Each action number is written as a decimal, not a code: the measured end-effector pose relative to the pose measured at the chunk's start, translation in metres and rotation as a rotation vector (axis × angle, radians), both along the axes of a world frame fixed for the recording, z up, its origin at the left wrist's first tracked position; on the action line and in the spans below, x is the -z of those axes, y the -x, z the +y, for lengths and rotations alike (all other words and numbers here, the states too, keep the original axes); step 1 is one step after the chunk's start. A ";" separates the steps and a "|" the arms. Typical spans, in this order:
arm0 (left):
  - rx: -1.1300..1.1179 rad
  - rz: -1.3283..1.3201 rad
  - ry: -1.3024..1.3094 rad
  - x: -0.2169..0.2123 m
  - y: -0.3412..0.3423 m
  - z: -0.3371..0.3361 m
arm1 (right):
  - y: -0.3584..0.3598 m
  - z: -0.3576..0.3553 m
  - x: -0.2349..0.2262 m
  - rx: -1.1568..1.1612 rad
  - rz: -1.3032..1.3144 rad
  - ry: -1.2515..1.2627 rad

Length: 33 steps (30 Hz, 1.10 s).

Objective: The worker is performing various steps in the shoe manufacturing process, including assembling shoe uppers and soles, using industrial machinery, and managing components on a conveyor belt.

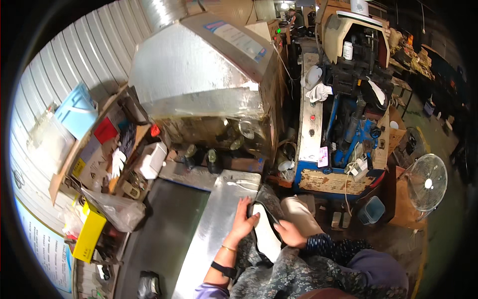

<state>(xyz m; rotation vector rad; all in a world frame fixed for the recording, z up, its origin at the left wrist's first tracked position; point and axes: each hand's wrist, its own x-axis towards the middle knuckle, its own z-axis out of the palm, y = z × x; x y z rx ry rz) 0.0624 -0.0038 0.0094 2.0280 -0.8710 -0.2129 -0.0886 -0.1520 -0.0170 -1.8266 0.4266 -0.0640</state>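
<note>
In my lap, over a dark flowered apron (pixel 259 280), lies a shoe upper (pixel 266 231) with its white sole-shaped bottom turned up and a dark edge around it. My left hand (pixel 242 222) grips its left side, the thumb lying on the white face. From the right, my right hand (pixel 290 234) holds the opposite edge, its thumb near the dark rim; the fingertips beneath are hidden. Just left of my left hand is a bare metal ledge (pixel 214 219).
A dark conveyor belt (pixel 162 224) carries a dark shoe (pixel 149 285). Several dark shoes (pixel 213 160) stand below a metal hood (pixel 194 65). Right are a blue machine (pixel 348 134), a fan (pixel 427 183) and a plastic bin (pixel 372 210). A cluttered shelf (pixel 74 159) stands left.
</note>
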 end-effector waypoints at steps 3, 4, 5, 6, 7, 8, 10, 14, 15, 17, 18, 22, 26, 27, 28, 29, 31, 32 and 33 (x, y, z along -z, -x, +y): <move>-0.018 0.613 0.360 0.002 -0.001 -0.001 | -0.004 -0.031 0.005 -0.048 -0.204 0.013; -0.013 0.756 0.536 0.004 0.003 -0.001 | -0.008 -0.039 0.008 -0.040 -0.372 -0.088; -0.100 0.787 0.512 0.007 0.010 0.001 | -0.010 -0.046 0.011 -0.064 -0.425 -0.148; -0.154 0.760 0.551 0.009 0.017 0.003 | -0.012 -0.045 0.015 -0.028 -0.277 -0.214; -0.154 0.827 0.541 0.012 0.025 0.004 | -0.011 -0.046 0.016 -0.076 -0.099 -0.205; -0.174 0.852 0.570 0.016 0.033 0.004 | -0.012 -0.040 0.020 0.029 0.151 -0.668; -0.150 0.874 0.544 0.022 0.046 0.003 | -0.007 -0.028 0.023 -0.110 0.358 -0.355; -0.188 0.877 0.578 0.032 0.044 -0.002 | -0.009 -0.013 0.015 -0.282 0.016 0.286; -0.202 0.865 0.552 0.033 0.040 -0.003 | -0.014 -0.012 0.009 -0.395 -0.017 0.552; -0.213 0.838 0.519 0.033 0.033 -0.004 | -0.026 -0.012 -0.002 -0.351 -0.159 0.912; -0.206 0.831 0.508 0.033 0.031 -0.004 | -0.030 -0.013 -0.008 -0.362 -0.237 0.991; -0.154 0.775 0.453 0.032 0.028 -0.005 | -0.020 -0.018 -0.019 -0.496 0.066 0.939; -0.166 0.730 0.425 0.031 0.029 -0.001 | 0.019 -0.019 -0.010 -0.411 0.130 0.007; -0.076 0.932 0.587 0.031 0.030 0.001 | 0.023 -0.020 -0.008 -0.365 0.138 -0.101; -0.005 1.111 0.785 0.031 0.033 0.002 | 0.024 -0.016 -0.006 -0.305 0.207 -0.200; -0.057 1.252 1.091 0.030 0.036 0.004 | 0.022 -0.014 -0.005 -0.264 0.173 -0.286; -0.346 1.104 0.731 0.028 0.048 0.004 | 0.011 -0.003 -0.006 -0.251 0.180 -0.284; -0.650 0.860 0.391 0.026 0.054 0.003 | 0.003 0.006 -0.007 -0.229 0.139 -0.307; -0.570 0.705 0.213 0.023 0.054 0.003 | 0.000 0.010 -0.009 -0.256 0.202 -0.205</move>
